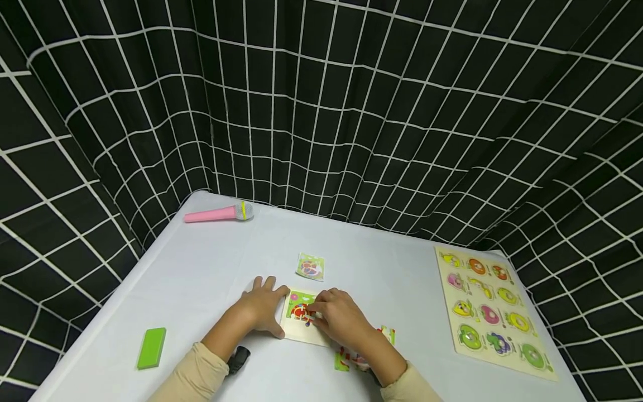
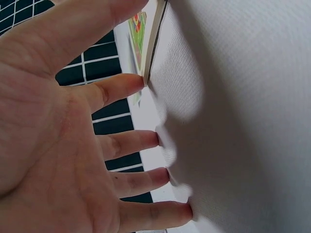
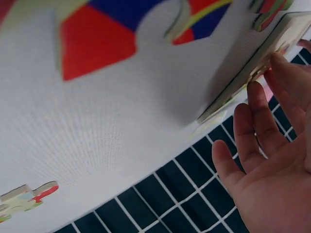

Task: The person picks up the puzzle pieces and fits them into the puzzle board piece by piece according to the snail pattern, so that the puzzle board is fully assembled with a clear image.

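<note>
A pale puzzle board [image 1: 306, 334] lies between both hands, with green and red puzzle pieces [image 1: 300, 311] set in its upper left part. My left hand [image 1: 258, 306] is spread at the board's left side. In the left wrist view, its index fingertip touches the board's corner [image 2: 146, 73], and the other straight fingertips rest on the white cloth. Over the board, my right hand [image 1: 346, 321] pinches a small puzzle piece [image 3: 254, 74] between thumb and fingers, close on the board's surface. The fingers mostly hide that piece.
Loose puzzle pieces [image 1: 341, 360] lie under and beside the right wrist. Behind the board is a small picture card [image 1: 310, 267]. A pink toy microphone [image 1: 211, 215] lies far left, a green block [image 1: 151, 348] near left, and a fruit puzzle board [image 1: 494, 312] at right.
</note>
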The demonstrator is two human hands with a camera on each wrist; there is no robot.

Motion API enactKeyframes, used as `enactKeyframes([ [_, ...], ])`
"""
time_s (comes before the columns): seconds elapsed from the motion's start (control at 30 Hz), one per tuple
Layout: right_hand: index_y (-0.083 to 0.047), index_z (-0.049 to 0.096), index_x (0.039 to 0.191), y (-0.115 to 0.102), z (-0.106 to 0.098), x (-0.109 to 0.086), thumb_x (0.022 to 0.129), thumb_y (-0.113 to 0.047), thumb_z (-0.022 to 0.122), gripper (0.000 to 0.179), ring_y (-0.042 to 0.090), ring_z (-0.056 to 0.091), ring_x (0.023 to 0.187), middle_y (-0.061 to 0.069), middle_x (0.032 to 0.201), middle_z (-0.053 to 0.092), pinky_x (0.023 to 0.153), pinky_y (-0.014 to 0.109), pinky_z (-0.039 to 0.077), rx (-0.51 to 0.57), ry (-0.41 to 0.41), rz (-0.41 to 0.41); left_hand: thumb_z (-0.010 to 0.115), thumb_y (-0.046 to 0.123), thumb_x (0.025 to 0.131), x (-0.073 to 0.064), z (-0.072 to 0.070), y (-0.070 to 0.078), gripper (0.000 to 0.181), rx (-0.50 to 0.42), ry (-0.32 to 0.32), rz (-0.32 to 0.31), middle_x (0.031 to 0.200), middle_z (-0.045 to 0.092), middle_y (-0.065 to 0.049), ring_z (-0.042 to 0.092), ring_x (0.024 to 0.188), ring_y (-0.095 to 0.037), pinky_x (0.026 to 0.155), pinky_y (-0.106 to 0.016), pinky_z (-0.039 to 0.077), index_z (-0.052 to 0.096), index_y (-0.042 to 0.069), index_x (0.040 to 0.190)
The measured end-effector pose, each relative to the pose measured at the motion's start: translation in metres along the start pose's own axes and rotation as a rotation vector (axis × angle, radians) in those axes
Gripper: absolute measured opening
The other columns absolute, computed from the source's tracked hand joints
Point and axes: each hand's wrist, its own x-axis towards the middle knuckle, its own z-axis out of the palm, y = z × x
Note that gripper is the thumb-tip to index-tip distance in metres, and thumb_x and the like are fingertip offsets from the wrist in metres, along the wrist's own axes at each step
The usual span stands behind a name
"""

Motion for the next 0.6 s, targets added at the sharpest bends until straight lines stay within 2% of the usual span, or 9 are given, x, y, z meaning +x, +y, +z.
enactKeyframes([
  [0.33, -0.023, 0.074, 0.111, -0.001, 0.0003, 0.0029, 0.086, -0.031, 0.074, 0.027, 0.015, 0.057, 0.099, -0.004, 0.104, 0.065, 0.095, 0.036, 0.046, -0.038, 0.005, -0.007, 0.093, 0.037, 0.056, 0.0012, -0.0016, 0.0014, 0.088, 0.001, -0.007, 0.014, 0.143, 0.04, -0.021, 0.034, 0.129, -0.044, 0.092, -0.071, 0.04, 0.055, 0.015, 0.132],
  [0.6, -0.021, 0.071, 0.118, -0.0012, -0.0017, -0.0007, 0.087, -0.026, 0.073, 0.031, 0.014, 0.057, 0.097, -0.005, 0.103, 0.065, 0.091, 0.035, 0.048, 0.026, -0.038, -0.002, 0.093, 0.036, 0.056, -0.0002, -0.0016, 0.0022, 0.088, 0.003, -0.006, 0.013, 0.143, 0.04, -0.022, 0.035, 0.128, -0.045, 0.092, -0.071, 0.04, 0.055, 0.014, 0.132],
])
